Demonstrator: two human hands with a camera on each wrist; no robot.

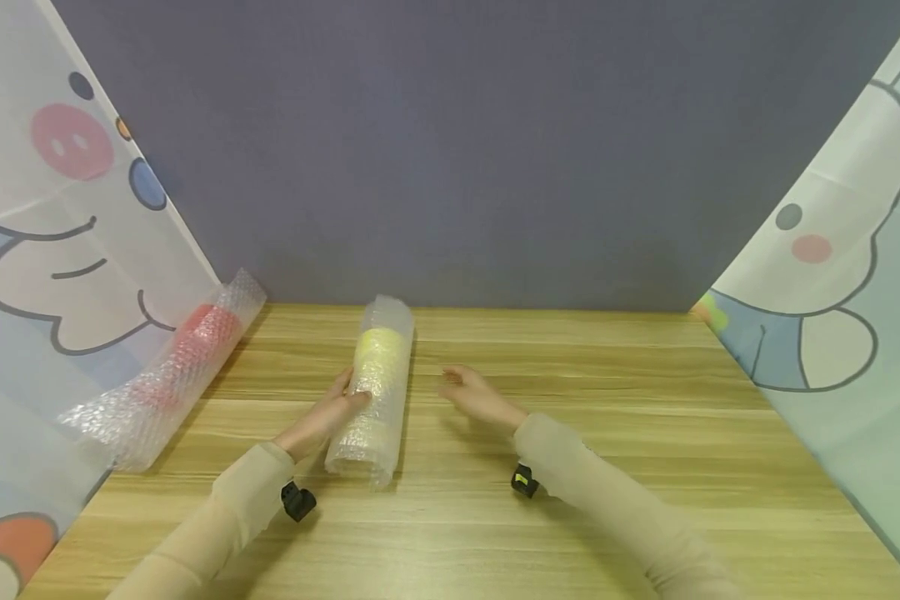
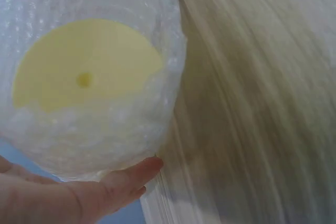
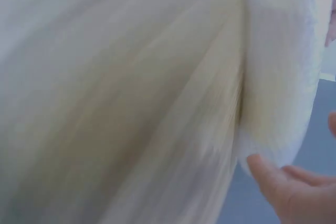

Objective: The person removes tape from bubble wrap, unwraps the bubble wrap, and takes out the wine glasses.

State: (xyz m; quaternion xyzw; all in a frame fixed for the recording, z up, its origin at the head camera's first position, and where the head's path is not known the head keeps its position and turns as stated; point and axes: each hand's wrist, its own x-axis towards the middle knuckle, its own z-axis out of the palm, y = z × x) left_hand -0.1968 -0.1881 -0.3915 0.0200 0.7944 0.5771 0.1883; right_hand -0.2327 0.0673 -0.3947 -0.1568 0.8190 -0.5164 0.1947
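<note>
One bubble-wrapped yellow cylinder [image 1: 379,375], frame centre-left. Left hand [image 1: 328,419] grips its left side, thumb over top; right hand [image 1: 484,400] apart, right of it, fingers loosely bent, nothing held. I'd brace both flanks evenly, light pressure.

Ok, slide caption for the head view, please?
Left hand holding a bubble-wrapped yellow roll, empty right hand apart from it, and a bubble-wrapped red bundle farther left.
</note>
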